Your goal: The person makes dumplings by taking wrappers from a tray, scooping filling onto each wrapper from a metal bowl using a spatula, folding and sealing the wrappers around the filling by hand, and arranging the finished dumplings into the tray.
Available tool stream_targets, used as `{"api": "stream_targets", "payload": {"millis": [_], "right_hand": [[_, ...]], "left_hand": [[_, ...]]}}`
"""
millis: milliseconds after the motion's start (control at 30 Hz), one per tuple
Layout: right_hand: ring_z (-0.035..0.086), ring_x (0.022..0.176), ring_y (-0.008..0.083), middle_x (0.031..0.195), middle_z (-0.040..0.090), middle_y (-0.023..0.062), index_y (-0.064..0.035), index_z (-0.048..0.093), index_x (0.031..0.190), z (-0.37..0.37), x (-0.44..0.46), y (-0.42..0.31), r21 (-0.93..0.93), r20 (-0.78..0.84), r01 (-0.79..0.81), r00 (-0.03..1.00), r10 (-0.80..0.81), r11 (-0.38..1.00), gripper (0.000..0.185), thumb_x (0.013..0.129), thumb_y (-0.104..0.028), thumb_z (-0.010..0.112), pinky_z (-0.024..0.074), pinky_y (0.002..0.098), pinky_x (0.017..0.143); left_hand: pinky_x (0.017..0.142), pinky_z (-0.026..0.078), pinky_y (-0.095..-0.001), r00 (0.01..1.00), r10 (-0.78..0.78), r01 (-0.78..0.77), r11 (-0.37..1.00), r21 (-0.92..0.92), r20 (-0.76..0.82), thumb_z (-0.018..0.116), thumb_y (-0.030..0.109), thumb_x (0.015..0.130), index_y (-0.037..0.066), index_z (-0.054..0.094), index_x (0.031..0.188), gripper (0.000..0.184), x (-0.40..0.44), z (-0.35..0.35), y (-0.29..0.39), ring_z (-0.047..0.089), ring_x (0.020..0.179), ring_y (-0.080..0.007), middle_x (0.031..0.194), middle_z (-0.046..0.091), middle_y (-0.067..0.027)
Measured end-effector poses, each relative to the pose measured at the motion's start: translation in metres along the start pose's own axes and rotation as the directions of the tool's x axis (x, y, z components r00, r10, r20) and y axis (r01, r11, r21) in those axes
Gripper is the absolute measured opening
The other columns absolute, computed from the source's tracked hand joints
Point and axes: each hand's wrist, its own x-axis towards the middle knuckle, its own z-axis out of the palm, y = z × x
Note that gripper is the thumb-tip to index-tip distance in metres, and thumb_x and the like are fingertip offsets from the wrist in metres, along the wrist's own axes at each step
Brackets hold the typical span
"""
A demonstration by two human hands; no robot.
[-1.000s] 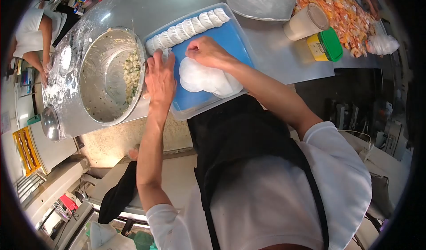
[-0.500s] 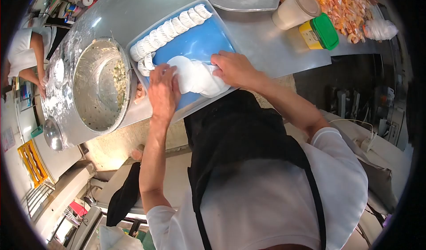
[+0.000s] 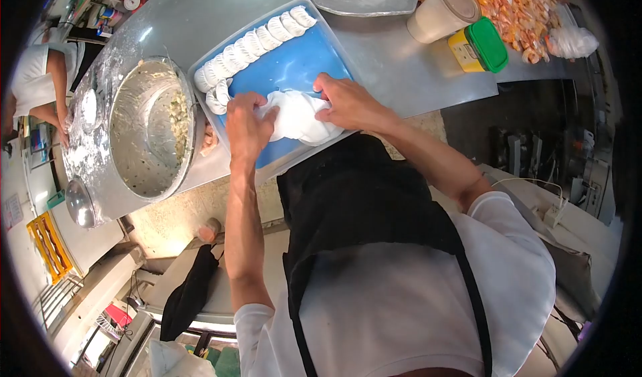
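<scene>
A blue-bottomed plastic tray (image 3: 287,66) sits at the near edge of a metal table. Pleated white dumplings (image 3: 251,44) stand in a row along its far left side, with a few more beside the row's near end. In the near part of the tray lies a bunched white cloth (image 3: 301,119); whatever is under it is hidden. My left hand (image 3: 249,126) pinches the cloth's left edge between thumb and fingers. At its right edge is my right hand (image 3: 351,104), thumb touching the cloth and forefinger spread away from it.
Left of the tray stands a large metal bowl (image 3: 150,129) with chopped filling. A floury patch, a metal dome (image 3: 79,203) and a co-worker's arm (image 3: 59,86) lie beyond. To the right are a cloudy container (image 3: 443,14), a green-lidded tub (image 3: 478,46) and an orange heap (image 3: 515,16).
The round white edge near my left hand is now covered by the cloth. My left thumb has moved onto the cloth, and my right thumb and forefinger have spread apart.
</scene>
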Motion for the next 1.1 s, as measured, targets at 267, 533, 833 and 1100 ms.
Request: {"api": "stream_targets", "payload": {"millis": [267, 533, 833, 1100], "right_hand": [[0.064, 0.109, 0.039, 0.116, 0.067, 0.0212, -0.0004, 0.06, 0.109, 0.007, 0.01, -0.005, -0.01, 0.101, 0.078, 0.992, -0.076, 0.997, 0.034, 0.081, -0.015, 0.073, 0.0502, 0.0468, 0.09], [0.065, 0.105, 0.0338, 0.115, 0.067, 0.02, 0.0009, 0.059, 0.11, 0.017, 0.024, -0.006, 0.306, 0.18, 0.194, 0.95, -0.256, 0.932, 0.032, 0.084, -0.01, 0.073, 0.0535, 0.0421, 0.084], [0.062, 0.112, 0.0338, 0.114, 0.067, 0.0162, -0.0004, 0.063, 0.112, 0.01, 0.024, -0.022, -0.083, 0.004, 0.347, 0.938, -0.348, 0.934, 0.031, 0.085, -0.011, 0.074, 0.0496, 0.044, 0.092], [0.065, 0.107, 0.0312, 0.111, 0.069, 0.0165, 0.0013, 0.063, 0.122, 0.031, 0.028, -0.051, 0.413, 0.18, 0.343, 0.878, -0.444, 0.844, 0.044, 0.084, -0.014, 0.079, 0.0524, 0.0405, 0.089]], "left_hand": [[0.076, 0.053, -0.0426, 0.981, -0.193, 0.195, 0.96, -0.201, 0.03, 0.08, 0.008, 0.076, -0.002, 0.065, 0.097, 0.028, -0.02, 0.001, 0.004, 0.067, 0.081, -0.0355, 0.091, 0.07, -0.0188], [0.08, 0.053, -0.0442, 0.909, -0.354, 0.407, 0.871, -0.276, 0.221, 0.078, 0.005, 0.075, -0.002, 0.066, 0.102, 0.03, -0.042, -0.021, 0.005, 0.07, 0.095, -0.0374, 0.103, 0.07, -0.0218], [0.082, 0.053, -0.0344, 0.977, -0.21, 0.207, 0.973, -0.103, -0.027, 0.072, -0.005, 0.081, -0.003, 0.064, 0.112, 0.032, -0.056, -0.031, -0.003, 0.071, 0.094, -0.0255, 0.096, 0.071, -0.0166], [0.079, 0.05, -0.0263, 0.965, -0.181, 0.261, 0.626, -0.735, 0.188, 0.065, -0.011, 0.088, -0.003, 0.06, 0.121, 0.034, -0.06, -0.057, 0.022, 0.062, 0.087, -0.0129, 0.104, 0.065, -0.0049]]}}
